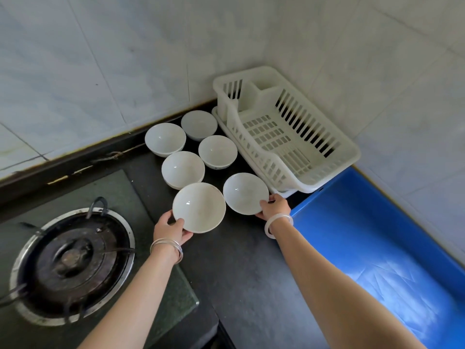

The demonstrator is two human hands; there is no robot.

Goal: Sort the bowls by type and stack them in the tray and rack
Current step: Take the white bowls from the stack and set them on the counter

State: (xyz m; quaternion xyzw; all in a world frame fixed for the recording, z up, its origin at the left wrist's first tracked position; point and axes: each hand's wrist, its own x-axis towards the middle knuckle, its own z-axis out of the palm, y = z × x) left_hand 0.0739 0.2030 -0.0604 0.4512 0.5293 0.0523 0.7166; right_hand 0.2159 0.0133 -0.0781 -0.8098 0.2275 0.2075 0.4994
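Several white bowls stand upright on the dark counter. My left hand [171, 229] grips the near rim of the front-left bowl [198, 206]. My right hand [273, 206] holds the right rim of the front-right bowl [244, 192]. Behind them stand more bowls: one in the middle [183, 168], one to its right [217, 151], one at the back left [164, 138] and one at the back [198, 124]. The white slatted rack [334, 149] sits empty in the corner on its drip tray [281, 191]. A blue tray [364, 238] lies to the right.
A gas burner [71, 265] on a glass hob fills the left side. Tiled walls [125, 59] close the corner behind the bowls and rack. Dark counter [251, 273] stretches between my arms.
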